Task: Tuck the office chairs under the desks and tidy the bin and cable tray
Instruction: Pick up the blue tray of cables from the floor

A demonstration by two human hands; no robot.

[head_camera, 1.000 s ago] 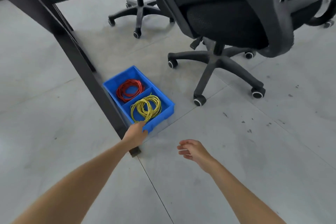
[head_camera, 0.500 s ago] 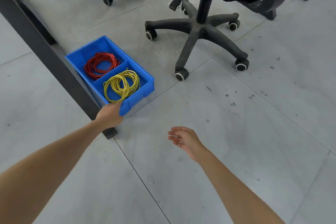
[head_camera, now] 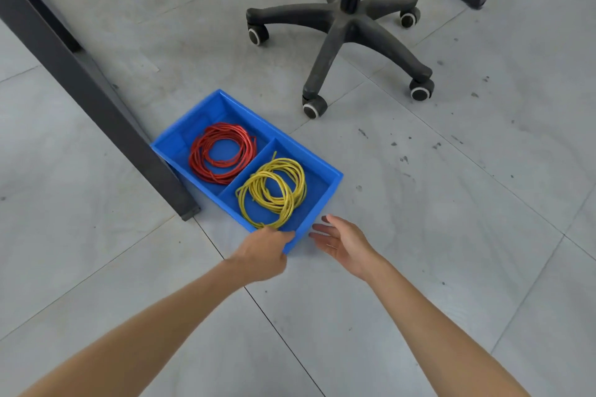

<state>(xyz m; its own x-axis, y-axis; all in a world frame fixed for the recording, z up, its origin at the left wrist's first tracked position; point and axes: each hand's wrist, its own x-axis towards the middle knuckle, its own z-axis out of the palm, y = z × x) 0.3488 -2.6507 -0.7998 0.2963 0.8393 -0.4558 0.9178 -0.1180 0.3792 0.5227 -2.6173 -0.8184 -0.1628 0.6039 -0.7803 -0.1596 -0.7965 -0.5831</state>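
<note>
left hand (head_camera: 263, 253): I've clenched it on the blue cable tray (head_camera: 325, 193) near rim
right hand (head_camera: 343, 243): released, beside the corner
advice: I'd grip both sides, slide level, clear of desk leg (head_camera: 96, 100)

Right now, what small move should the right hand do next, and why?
Probably close the right hand on the blue tray's near corner. The left hand already grips the near rim, while the right is open beside it, not touching.
</note>
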